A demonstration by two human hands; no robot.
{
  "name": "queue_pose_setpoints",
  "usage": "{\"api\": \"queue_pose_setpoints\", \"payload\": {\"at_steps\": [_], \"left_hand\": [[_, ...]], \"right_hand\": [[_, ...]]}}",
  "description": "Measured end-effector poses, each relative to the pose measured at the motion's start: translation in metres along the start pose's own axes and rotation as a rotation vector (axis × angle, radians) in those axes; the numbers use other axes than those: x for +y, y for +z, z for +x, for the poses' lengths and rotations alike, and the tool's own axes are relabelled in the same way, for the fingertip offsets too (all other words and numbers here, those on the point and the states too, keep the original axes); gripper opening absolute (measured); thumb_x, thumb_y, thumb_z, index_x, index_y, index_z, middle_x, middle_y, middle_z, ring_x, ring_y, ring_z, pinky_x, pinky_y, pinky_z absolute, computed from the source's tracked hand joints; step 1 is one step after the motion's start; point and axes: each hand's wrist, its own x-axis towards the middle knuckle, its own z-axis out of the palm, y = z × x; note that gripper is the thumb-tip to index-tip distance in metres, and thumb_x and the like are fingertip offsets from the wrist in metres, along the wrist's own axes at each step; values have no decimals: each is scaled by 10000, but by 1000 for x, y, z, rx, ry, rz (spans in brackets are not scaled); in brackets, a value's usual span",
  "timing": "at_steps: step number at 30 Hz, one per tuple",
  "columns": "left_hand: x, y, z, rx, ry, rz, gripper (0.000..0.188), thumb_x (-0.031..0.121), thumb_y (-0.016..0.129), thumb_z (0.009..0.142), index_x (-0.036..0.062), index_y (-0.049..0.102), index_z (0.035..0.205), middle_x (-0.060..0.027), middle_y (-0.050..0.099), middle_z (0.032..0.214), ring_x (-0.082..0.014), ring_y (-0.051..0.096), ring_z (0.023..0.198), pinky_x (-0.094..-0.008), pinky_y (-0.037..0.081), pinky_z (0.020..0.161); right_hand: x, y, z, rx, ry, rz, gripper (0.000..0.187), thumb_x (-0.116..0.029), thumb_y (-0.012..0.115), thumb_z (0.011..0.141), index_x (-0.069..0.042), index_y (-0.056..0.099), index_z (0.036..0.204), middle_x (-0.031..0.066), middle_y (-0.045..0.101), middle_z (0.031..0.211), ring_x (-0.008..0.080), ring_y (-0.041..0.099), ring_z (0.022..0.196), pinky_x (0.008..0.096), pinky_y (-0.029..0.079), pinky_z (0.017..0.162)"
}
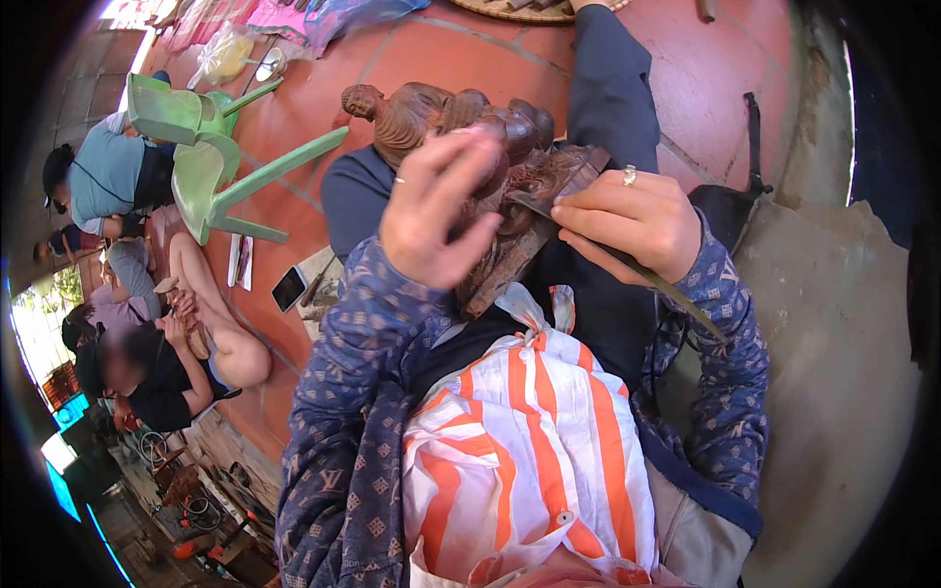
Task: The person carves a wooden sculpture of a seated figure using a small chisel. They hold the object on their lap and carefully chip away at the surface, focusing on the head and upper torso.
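Observation:
A dark brown carved wooden figurine [421, 122] lies across my lap, its small head toward the left and its carved base toward me. My left hand [441, 206] is over the middle of the carving, fingers stretched and apart, slightly blurred; I cannot tell if it touches the wood. My right hand [637, 220] is closed on a long, thin, flat metal tool [676, 292], like a file or scraper. The tool's far tip reaches the carving's base, and its other end sticks out below my palm toward my right forearm. My left hand partly hides the figurine.
A green plastic chair [201, 162] lies tipped at the left. A phone [290, 289] is on the red tiled floor. Seated people [162, 377] are at the left, one with hands on a small piece. A woven tray [520, 12] holds brown pieces at the top. Tools clutter the lower left.

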Motion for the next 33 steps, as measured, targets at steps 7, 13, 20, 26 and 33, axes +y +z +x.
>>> {"api": "queue_pose_setpoints", "payload": {"at_steps": [7,13,20,26,33], "left_hand": [[-17,10,-7,-147,-82,242,795,47,745,664,-13,445,1399,-186,489,1389,-346,480,1291,-444,392,1084],[-19,21,-2,-167,-34,338,802,84,762,660,-16,449,1392,-175,487,1392,-337,485,1286,-455,396,1086],[-18,21,-4,-133,-41,285,710,29,724,669,-3,517,1347,-173,523,1359,-342,521,1258,-395,435,1053],[-24,20,-8,-120,25,298,640,29,722,683,-10,559,1301,-172,541,1315,-340,548,1228,-428,444,1047],[-32,21,-9,0,4,158,568,9,726,703,-23,594,1254,-170,619,1179,-337,623,1122,-403,492,990]], "right_hand": [[-1,1,25,-230,-31,-124,121,-146,684,685,-90,613,766,30,581,831,211,614,810,338,520,651],[2,12,33,-320,-48,-155,133,-148,738,743,-93,644,820,17,610,821,207,609,762,336,518,642],[2,13,34,-297,8,-143,135,-171,743,763,-92,656,828,9,611,808,197,615,725,338,518,605],[-3,24,15,-142,-117,-257,150,-161,697,698,-100,629,817,0,557,785,150,629,743,278,507,529],[-17,-8,25,49,-74,-250,204,-146,735,724,-43,681,891,29,610,797,150,622,634,275,501,505]]}}
